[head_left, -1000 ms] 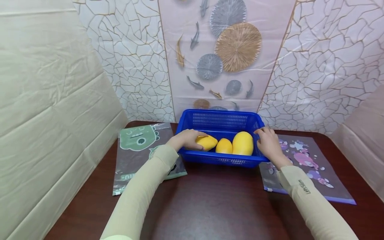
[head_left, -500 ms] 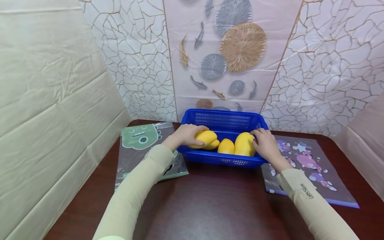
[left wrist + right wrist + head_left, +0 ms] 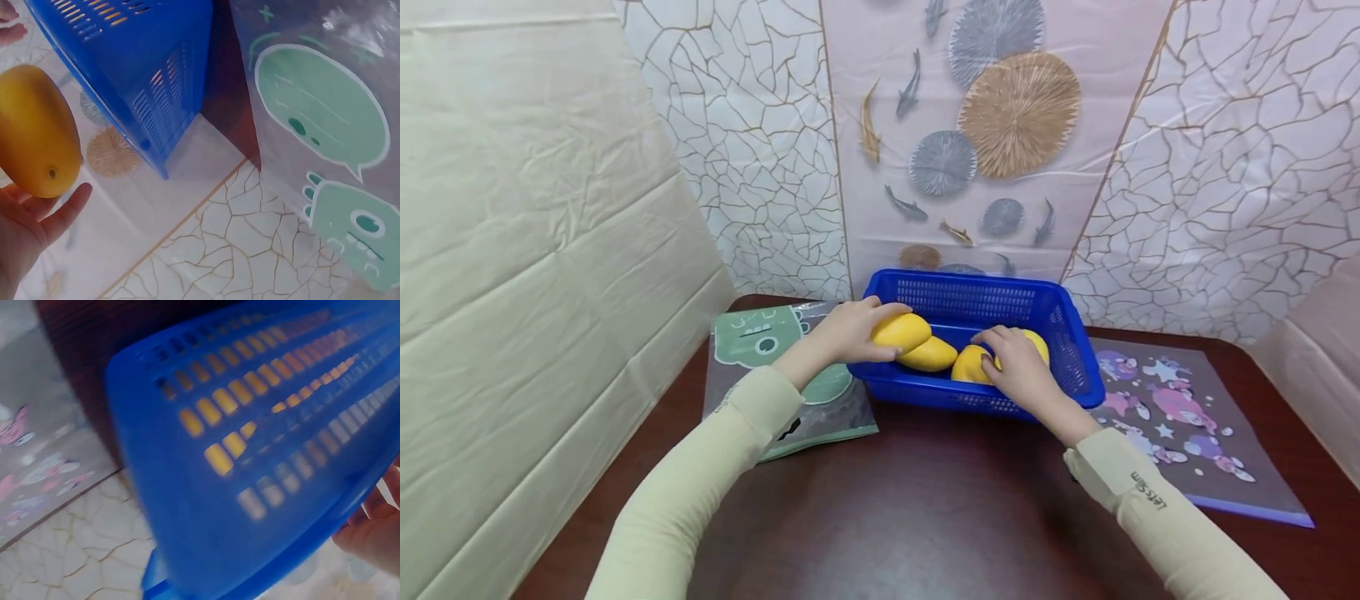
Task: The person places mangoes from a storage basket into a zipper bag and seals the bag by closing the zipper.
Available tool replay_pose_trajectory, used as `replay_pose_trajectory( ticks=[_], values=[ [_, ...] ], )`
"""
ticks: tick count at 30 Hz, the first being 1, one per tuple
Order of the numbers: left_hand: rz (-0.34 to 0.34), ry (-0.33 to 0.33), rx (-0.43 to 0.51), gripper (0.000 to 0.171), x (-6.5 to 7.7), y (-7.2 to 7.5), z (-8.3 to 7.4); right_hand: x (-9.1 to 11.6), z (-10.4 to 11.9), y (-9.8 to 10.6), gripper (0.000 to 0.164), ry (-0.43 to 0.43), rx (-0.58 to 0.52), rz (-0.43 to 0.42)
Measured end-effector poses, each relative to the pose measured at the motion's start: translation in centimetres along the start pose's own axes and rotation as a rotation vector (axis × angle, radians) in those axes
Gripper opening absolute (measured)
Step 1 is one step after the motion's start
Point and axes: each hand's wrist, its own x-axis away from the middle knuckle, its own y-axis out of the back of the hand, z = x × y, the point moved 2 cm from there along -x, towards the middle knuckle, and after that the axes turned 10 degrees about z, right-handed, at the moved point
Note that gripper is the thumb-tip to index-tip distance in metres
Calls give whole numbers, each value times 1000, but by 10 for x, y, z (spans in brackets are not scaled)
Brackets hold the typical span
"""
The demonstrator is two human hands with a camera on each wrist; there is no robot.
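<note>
Basket (image 3: 917, 393), blue — yellow fruit (image 3: 929, 355) inside

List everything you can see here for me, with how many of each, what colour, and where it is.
Basket: one, blue, centre, near the backdrop
Held fruit: one, yellow, at the basket's left end
Other fruits: three visible, yellow, in the basket
Green-print bag: one, partly see-through, left of the basket
Purple-and-pink-print bag: one, partly see-through, right of the basket
Table: one, dark reddish-brown, underneath
Backdrop: pinkish middle, white crackle-patterned sides, behind
Side cloth: beige, far left
Left hand: one, bare, gripping the held fruit
Right hand: one, bare, over the basket's fruits; grip unclear
Sleeves: two, pale cream, one per arm
</note>
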Motion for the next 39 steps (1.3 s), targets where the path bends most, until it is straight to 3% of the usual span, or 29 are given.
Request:
replay_pose_trajectory(
  ticks=[6, 12, 17, 24, 31, 39],
  values=[
    [-52, 33, 35, 62, 20, 0, -1, 1, 21, -8, 21, 85, -1, -6],
    [-157, 91, 71, 58, 43, 0, 5, 4, 49, -18, 18, 273, 9, -75],
    [-222, 168, 122, 61, 58, -3, 13, 5, 75, -28, 18, 387, 7, -41],
    [-202, 232, 201, 70, 80, -11, 29, 2, 99, -50, 19, 464, 24, 93],
    [-178, 304, 263, 65, 105, -20, 41, -12, 114, -79, 17, 435, 51, 228],
    [-145, 301, 284, 64, 132, -34, 50, -24, 127, -106, 3, 528, 250, 198]
  ],
)
